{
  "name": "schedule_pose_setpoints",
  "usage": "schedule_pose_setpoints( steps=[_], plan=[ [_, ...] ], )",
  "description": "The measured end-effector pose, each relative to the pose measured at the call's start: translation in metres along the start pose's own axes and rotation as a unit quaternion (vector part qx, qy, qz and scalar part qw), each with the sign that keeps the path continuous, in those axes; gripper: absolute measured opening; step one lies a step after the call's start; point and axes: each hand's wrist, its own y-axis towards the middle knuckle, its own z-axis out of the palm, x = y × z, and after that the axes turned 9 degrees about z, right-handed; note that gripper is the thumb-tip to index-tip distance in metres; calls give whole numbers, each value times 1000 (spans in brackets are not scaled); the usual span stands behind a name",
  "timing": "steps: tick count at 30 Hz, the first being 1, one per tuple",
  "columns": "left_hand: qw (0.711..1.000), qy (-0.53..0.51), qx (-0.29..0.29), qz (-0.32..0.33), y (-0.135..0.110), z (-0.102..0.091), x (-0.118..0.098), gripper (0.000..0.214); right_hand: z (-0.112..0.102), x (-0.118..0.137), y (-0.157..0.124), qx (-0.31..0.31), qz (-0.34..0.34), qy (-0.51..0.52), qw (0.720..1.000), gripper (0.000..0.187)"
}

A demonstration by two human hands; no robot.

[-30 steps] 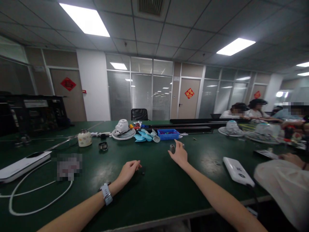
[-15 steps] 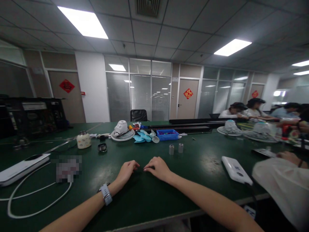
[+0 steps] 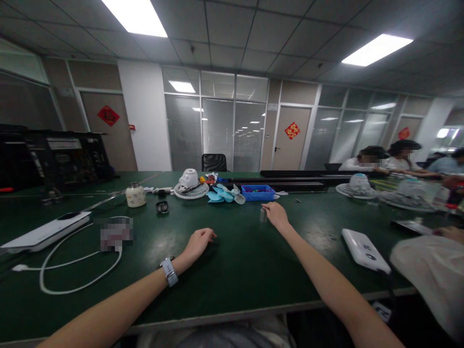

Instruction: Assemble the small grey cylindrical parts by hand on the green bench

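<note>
My left hand (image 3: pixel 198 241) rests on the green table (image 3: pixel 239 270) with its fingers curled and the tips pressed to the thumb; what they pinch, if anything, is hidden. A watch (image 3: pixel 168 271) is on that wrist. My right hand (image 3: pixel 277 215) is stretched forward, fingers bent down beside a small grey cylinder (image 3: pixel 263 215) that stands upright at its left. A second cylinder is covered by that hand.
Behind the cylinders lie a blue tray (image 3: pixel 258 192), light blue fan blades (image 3: pixel 223 195), a white fan body (image 3: pixel 190 183), a cream jar (image 3: pixel 135 195) and a black ring (image 3: pixel 162 207). A white device (image 3: pixel 364 249) and another person's sleeve (image 3: pixel 427 270) are right; a white cable (image 3: pixel 72 270) left.
My right hand left the spot beside my left hand and reached forward to the grey cylinders, covering one. The left hand stayed in place. The camera tilted slightly.
</note>
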Motion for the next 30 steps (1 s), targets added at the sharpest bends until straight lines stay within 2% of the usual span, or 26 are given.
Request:
schedule_pose_setpoints(
  steps=[10, 13, 16, 19, 21, 24, 26, 30],
  plan=[
    [1000, 12, 7, 19, 3, 2, 9, 43, -3, 3, -4, 8, 7, -66, 998, 33],
    [999, 18, 16, 23, 4, 2, 9, 44, -4, 0, -5, -1, -37, -71, 997, 33],
    [999, 33, 20, 27, 3, 2, 8, 45, -9, -11, -3, -48, -61, -41, 996, 34],
    [998, 48, 22, 31, 2, 1, 6, 46, -12, -31, 1, -112, -6, -15, 994, 35],
    [998, 42, 23, 36, 2, 2, 6, 45, -11, -47, 3, -121, 47, -14, 991, 39],
    [998, 24, 18, 48, 2, 2, 7, 46, -1, -67, 7, -73, 109, 11, 991, 52],
    [998, 19, 15, 52, 3, 3, 9, 47, 8, -75, 9, -27, 136, 53, 989, 54],
    [998, 21, 18, 49, 4, 4, 10, 48, 20, -77, 10, 15, 108, 94, 990, 48]
  ],
)
